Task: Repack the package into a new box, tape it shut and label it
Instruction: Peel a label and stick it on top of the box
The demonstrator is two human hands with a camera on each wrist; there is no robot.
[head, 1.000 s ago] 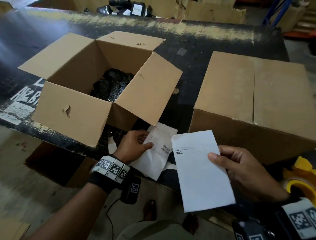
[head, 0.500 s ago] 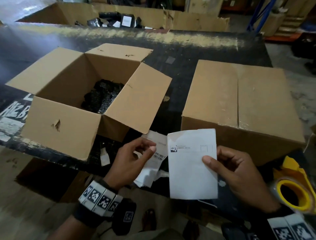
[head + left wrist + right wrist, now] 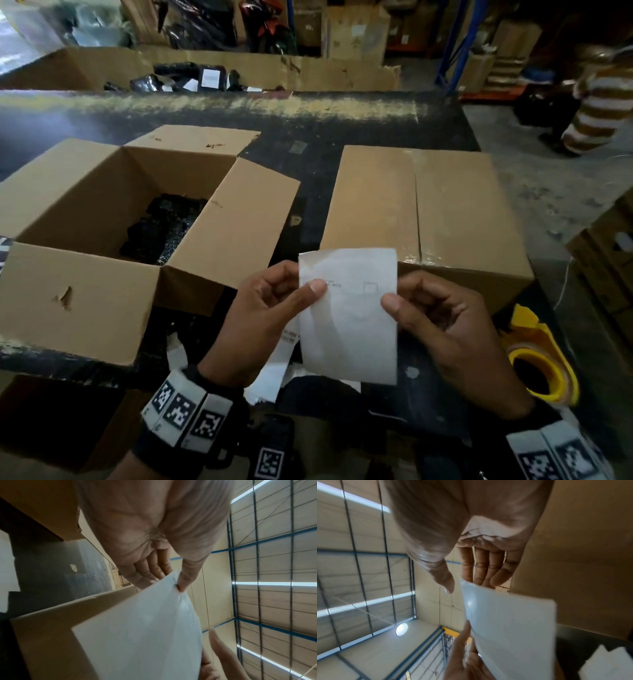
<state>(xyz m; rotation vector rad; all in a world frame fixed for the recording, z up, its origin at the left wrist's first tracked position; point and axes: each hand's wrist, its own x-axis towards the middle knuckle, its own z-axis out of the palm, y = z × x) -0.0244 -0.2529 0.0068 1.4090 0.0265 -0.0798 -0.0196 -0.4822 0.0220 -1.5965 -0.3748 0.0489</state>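
Between the two boxes, left hand (image 3: 265, 310) and right hand (image 3: 445, 329) each pinch the white label (image 3: 349, 329) by its side edges.

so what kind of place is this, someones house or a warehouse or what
Most likely a warehouse or packing depot: stacked cartons fill the background beside blue racking, a long cardboard bin holds black bagged parcels, and both hands hold a white label at a worn black packing table.
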